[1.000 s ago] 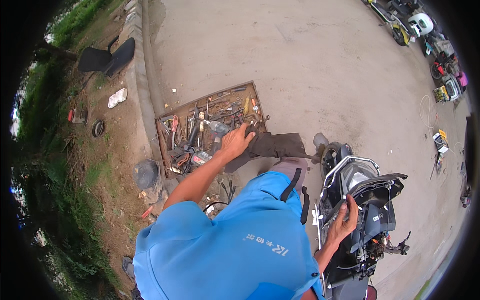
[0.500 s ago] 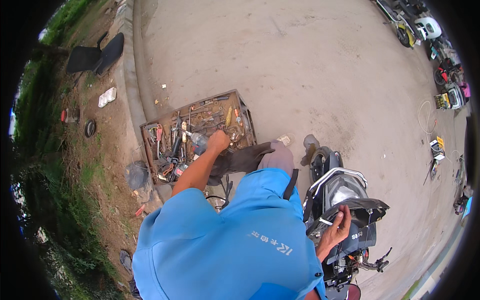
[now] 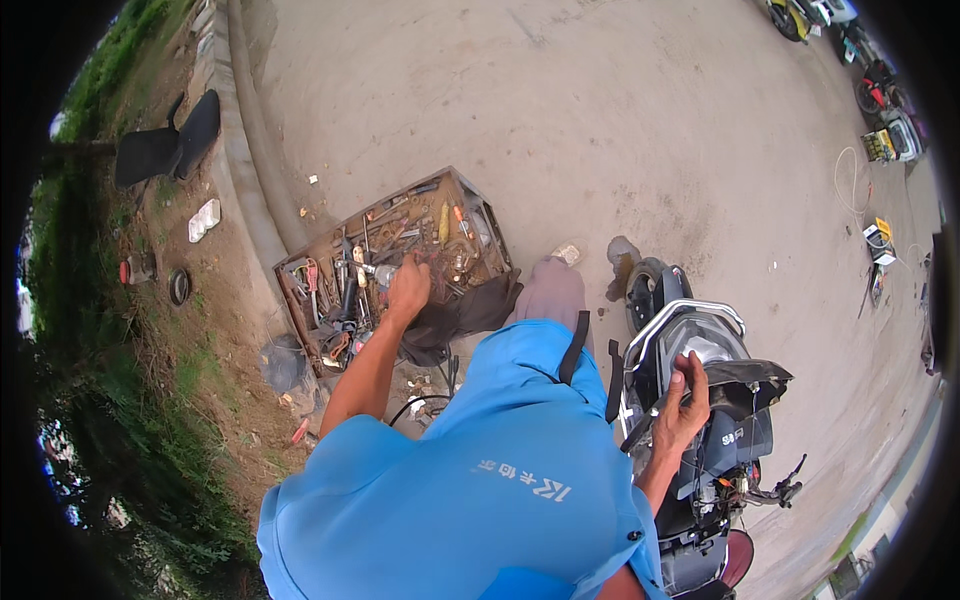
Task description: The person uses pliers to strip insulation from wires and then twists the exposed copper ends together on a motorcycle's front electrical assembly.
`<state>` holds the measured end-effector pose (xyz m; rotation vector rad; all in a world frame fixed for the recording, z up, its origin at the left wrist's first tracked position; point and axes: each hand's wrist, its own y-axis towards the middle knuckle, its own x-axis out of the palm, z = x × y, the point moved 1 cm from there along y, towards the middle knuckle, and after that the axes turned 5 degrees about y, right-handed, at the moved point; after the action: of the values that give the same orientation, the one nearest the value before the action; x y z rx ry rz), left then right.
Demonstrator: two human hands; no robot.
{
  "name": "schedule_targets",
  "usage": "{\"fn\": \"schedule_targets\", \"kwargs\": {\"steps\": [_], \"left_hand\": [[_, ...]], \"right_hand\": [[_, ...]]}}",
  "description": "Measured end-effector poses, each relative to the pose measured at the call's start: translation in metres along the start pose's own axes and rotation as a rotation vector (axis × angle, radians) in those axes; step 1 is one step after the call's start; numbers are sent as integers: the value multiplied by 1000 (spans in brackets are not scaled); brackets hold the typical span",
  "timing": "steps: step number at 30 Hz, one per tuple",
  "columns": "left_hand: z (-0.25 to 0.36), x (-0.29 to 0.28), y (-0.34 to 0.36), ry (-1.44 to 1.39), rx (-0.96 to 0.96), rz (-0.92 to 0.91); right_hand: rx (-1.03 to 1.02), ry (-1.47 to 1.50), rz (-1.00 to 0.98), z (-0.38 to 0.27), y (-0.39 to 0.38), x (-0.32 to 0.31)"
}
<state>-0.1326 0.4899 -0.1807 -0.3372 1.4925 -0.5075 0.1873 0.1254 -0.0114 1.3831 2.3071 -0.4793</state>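
My left hand [image 3: 409, 287] is down in a shallow metal tool tray [image 3: 290, 312], close to a grey power tool [image 3: 380, 272]. Its fingers curl downward among the tools, and whatever is under them is hidden. My right hand [image 3: 682, 405] is raised in front of a partly stripped scooter [image 3: 745, 435], its fingers bent loosely with a gap to the thumb. Beside that hand is a black curved panel [image 3: 752, 378] on the scooter. Dark cloth [image 3: 465, 318] hangs over the near edge of the tray.
A kerb [image 3: 245, 180] runs along the left, with a black chair [image 3: 170, 140] beyond it. A dark bag [image 3: 285, 362] lies by the tray. Other scooters [image 3: 885, 100] are parked at the far right, near a box [image 3: 878, 240] with cables.
My left hand has moved slightly left within the tray, closer to the grey power tool. The right hand has risen a little by the scooter. The whole view has shifted slightly.
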Motion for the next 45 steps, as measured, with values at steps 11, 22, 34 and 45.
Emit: {"fn": "schedule_targets", "kwargs": {"steps": [11,22,34,45], "left_hand": [[210,-96,-129,-1121,756,-806],[378,-60,-266,-276,1728,-636],[419,-17,-382,-88,2256,-835],[406,-15,-398,-6,2287,-939]], "right_hand": [[227,669,-365,-42,7,63],[416,1096,131,5,-34,-3],[127,1045,1282,16,-62,-16],[-13,1159,1201,10,-94,-15]]}}
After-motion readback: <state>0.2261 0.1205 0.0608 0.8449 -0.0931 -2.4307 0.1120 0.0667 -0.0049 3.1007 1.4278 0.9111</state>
